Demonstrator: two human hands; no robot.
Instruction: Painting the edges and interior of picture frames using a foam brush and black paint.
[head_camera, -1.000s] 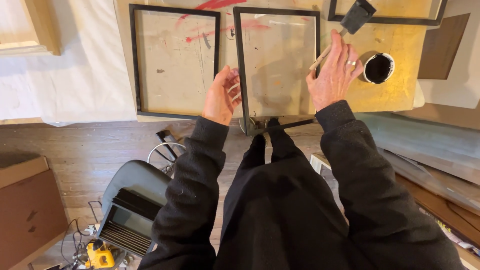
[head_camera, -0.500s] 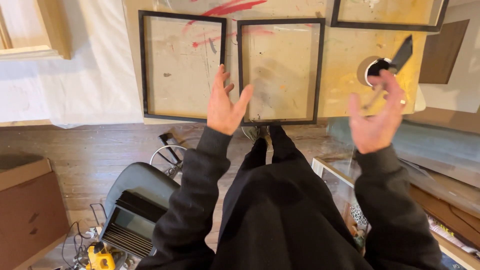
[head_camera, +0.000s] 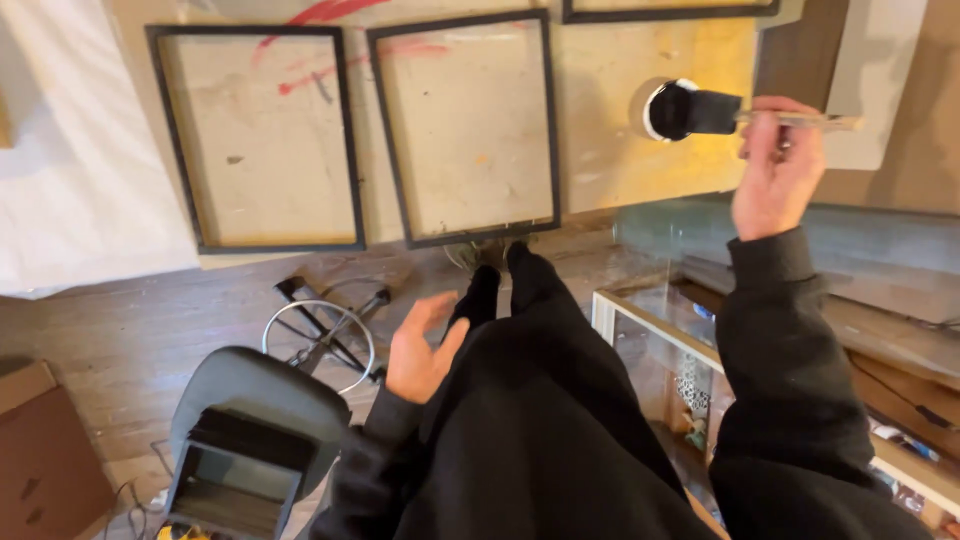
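left hand (head_camera: 420, 352) open, empty, fingers spread, near, beside black-trousered leg (head_camera: 540, 380) | stool (head_camera: 250, 420) near left | right hand (head_camera: 775, 170) clamped on foam brush (head_camera: 745, 115) (black head over paint can (head_camera: 668, 108)), far right | two black frames (head_camera: 465, 125) on board (head_camera: 640, 170), far

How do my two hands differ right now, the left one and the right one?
The right hand is raised and shut on a foam brush, its black head at the small paint can; the left hand is low beside the leg, open and empty. The right hand is over the edge of the board, the left over the wooden floor. Both come out of black sleeves.
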